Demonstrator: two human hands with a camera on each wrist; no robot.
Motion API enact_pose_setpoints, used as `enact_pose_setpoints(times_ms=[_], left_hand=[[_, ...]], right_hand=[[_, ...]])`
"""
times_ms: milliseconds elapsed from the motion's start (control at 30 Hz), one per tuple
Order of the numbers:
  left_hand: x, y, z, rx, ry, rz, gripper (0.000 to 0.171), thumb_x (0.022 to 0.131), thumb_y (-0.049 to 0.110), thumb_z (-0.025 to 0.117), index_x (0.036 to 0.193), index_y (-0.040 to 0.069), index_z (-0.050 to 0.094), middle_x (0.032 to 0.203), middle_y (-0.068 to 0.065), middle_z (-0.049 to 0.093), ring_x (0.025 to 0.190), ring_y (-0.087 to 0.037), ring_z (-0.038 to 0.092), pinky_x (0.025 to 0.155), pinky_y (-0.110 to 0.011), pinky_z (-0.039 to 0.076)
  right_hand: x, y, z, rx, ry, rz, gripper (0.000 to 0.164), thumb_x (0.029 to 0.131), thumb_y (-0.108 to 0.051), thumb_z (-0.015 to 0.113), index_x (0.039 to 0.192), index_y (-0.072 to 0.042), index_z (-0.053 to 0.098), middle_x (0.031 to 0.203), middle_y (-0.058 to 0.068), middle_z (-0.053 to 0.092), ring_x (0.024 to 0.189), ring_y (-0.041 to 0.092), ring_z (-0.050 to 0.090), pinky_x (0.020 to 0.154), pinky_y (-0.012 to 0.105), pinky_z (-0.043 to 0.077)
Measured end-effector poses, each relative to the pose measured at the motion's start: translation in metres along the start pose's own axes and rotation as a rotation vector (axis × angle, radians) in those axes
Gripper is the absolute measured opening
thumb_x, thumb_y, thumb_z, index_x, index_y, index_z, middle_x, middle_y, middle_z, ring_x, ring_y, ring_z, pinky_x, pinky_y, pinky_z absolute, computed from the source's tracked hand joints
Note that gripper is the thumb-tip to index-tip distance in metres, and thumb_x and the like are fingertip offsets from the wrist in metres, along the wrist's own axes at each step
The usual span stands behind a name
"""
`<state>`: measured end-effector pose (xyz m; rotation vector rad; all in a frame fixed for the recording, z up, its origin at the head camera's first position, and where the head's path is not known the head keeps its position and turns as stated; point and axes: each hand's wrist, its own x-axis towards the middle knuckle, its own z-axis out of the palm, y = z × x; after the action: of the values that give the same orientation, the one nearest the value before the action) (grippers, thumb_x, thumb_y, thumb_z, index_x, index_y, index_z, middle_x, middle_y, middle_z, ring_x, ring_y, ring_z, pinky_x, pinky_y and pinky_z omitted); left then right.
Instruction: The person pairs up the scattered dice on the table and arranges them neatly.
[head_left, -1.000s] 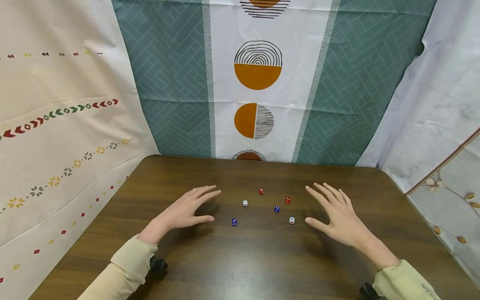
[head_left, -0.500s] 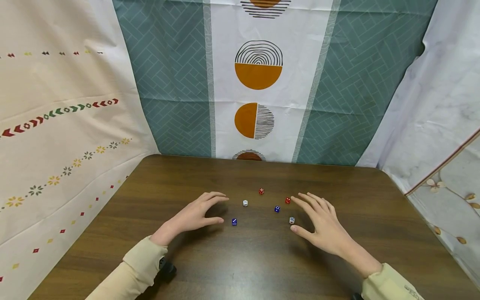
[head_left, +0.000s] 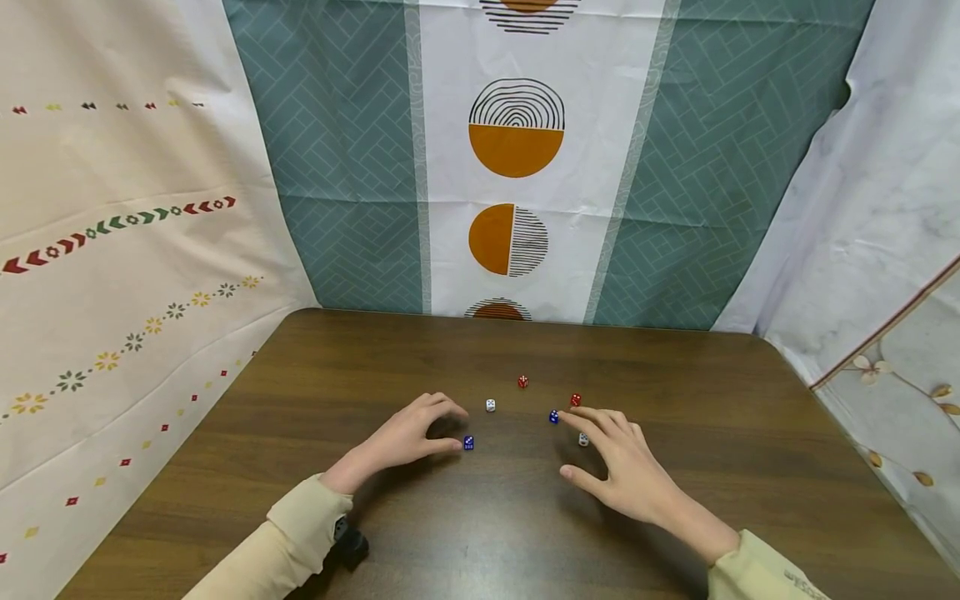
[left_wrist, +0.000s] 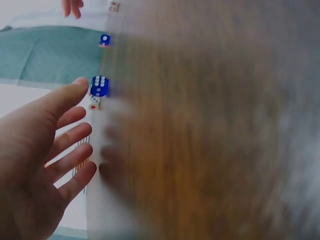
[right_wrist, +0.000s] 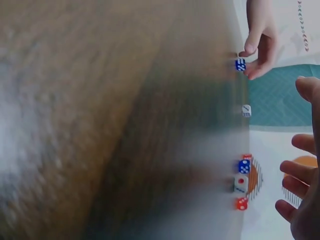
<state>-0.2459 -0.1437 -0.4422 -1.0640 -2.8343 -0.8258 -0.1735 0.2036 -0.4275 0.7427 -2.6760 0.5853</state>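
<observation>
Close beside the left blue die is my left hand, thumb tip near it and fingers bent slightly; whether the two touch I cannot tell. My right hand hovers with fingers spread, its index tip by the other blue die. Under that hand's fingers lies a white die, with a red die just behind. A second white die and a second red die sit between the hands, farther back. In the left wrist view the left thumb is near a blue die.
The dice lie on a dark brown wooden table. A patterned cloth hangs behind its far edge, and pale cloths hang at the left and right. A black wrist device is on the left forearm.
Both hands have moved inward towards the dice, the left one rightward and the right one leftward. The left fingers bend more than before. The dice stay where they were.
</observation>
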Motion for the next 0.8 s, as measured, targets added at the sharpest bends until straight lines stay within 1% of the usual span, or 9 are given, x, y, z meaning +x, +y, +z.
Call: enact_pose_setpoints(times_ms=[133,333,500,567,667,733,800], left_hand=[[0.002,0.003,0.004,-0.002,0.023,0.004,0.031,0.088,0.033,0.074,0.115,0.017,0.068,0.110,0.004,0.063,0.103,-0.013,0.057,0.092,-0.033,0.050],[0.006,0.005,0.012,-0.039,0.051,0.022,0.021,0.086,0.026,0.077,0.102,0.015,0.069,0.097,0.003,0.065,0.090,-0.013,0.058,0.082,-0.027,0.049],[0.009,0.005,0.018,-0.075,0.072,-0.002,0.014,0.084,0.020,0.079,0.093,0.016,0.069,0.089,0.005,0.064,0.083,-0.009,0.057,0.077,-0.023,0.046],[0.010,0.006,0.019,-0.085,0.085,-0.011,0.013,0.084,0.019,0.079,0.090,0.016,0.069,0.087,0.005,0.064,0.081,-0.008,0.057,0.076,-0.022,0.046],[0.011,0.008,0.020,-0.090,0.098,-0.019,0.012,0.083,0.017,0.080,0.088,0.016,0.069,0.085,0.005,0.064,0.080,-0.007,0.057,0.075,-0.021,0.047],[0.011,0.009,0.020,-0.090,0.099,-0.017,0.012,0.082,0.017,0.080,0.087,0.016,0.069,0.085,0.005,0.064,0.080,-0.007,0.057,0.075,-0.021,0.047],[0.011,0.010,0.021,-0.092,0.096,-0.011,0.012,0.082,0.017,0.080,0.087,0.016,0.069,0.084,0.005,0.063,0.079,-0.006,0.057,0.074,-0.021,0.047]], right_hand=[[0.000,-0.004,0.004,0.023,-0.006,-0.006,0.067,0.085,-0.043,0.074,0.145,-0.029,0.048,0.143,-0.007,0.051,0.121,0.011,0.045,0.095,0.044,0.035],[0.001,-0.007,0.010,0.048,-0.032,0.012,0.063,0.087,-0.045,0.072,0.143,-0.032,0.049,0.140,-0.007,0.052,0.125,0.013,0.045,0.101,0.050,0.039],[0.002,-0.008,0.014,0.089,-0.044,0.032,0.060,0.088,-0.045,0.071,0.142,-0.030,0.051,0.139,-0.009,0.052,0.125,0.012,0.046,0.100,0.049,0.044],[0.002,-0.009,0.015,0.100,-0.050,0.043,0.059,0.089,-0.047,0.070,0.142,-0.028,0.052,0.139,-0.009,0.052,0.125,0.012,0.046,0.098,0.048,0.047],[0.002,-0.010,0.016,0.111,-0.069,0.069,0.058,0.090,-0.048,0.068,0.142,-0.028,0.051,0.138,-0.010,0.051,0.124,0.013,0.047,0.096,0.047,0.049],[0.002,-0.010,0.017,0.124,-0.078,0.082,0.058,0.090,-0.045,0.069,0.142,-0.027,0.051,0.137,-0.010,0.051,0.125,0.014,0.049,0.096,0.047,0.049],[0.002,-0.010,0.019,0.153,-0.084,0.092,0.057,0.090,-0.041,0.070,0.142,-0.026,0.052,0.135,-0.010,0.053,0.120,0.015,0.053,0.095,0.044,0.051]])
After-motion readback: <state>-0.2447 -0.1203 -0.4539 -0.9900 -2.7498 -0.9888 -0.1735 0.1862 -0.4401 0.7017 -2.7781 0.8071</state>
